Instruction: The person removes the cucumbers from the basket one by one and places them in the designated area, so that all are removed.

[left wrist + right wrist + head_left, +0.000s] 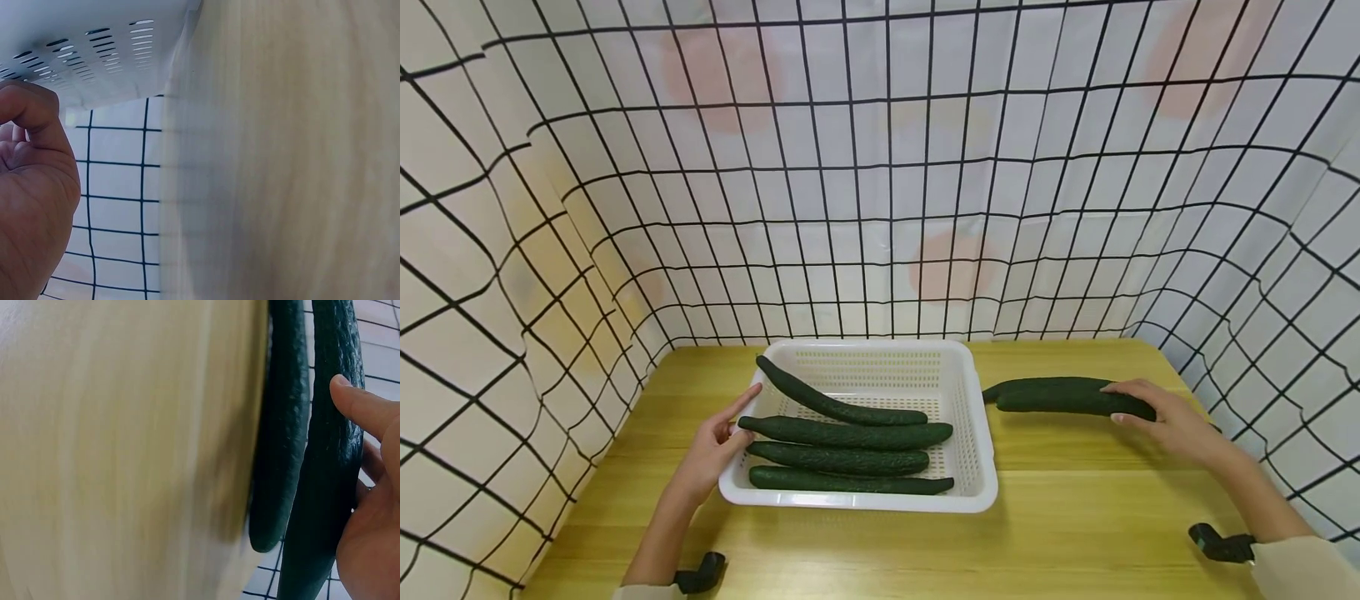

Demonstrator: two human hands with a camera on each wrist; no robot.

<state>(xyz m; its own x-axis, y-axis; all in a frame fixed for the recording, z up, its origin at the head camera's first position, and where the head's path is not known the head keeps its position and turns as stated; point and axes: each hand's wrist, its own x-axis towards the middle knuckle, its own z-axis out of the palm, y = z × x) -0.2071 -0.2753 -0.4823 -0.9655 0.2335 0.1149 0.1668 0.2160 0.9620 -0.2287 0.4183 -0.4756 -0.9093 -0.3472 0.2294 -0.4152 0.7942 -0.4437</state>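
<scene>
A white plastic basket (859, 500) stands on the table with several dark green cucumbers (850, 433) lying lengthwise in it; the rearmost cucumber (820, 400) slants up onto the left rim. My left hand (703, 454) holds the basket's left rim, thumb on top. In the left wrist view, the curled fingers (28, 103) are against the slotted basket wall (100, 50). To the right of the basket, my right hand (1168, 421) grips a cucumber (331, 462) near its right end, thumb on one side and fingers on the other. Another cucumber (278, 437) lies alongside it.
The wooden table (1075, 517) extends in front of the basket and to both sides. Black wire grid (887, 192) over pale sheeting encloses the back, left and right. A dark device (700, 573) is on the left wrist, and a similar device (1221, 546) on the right.
</scene>
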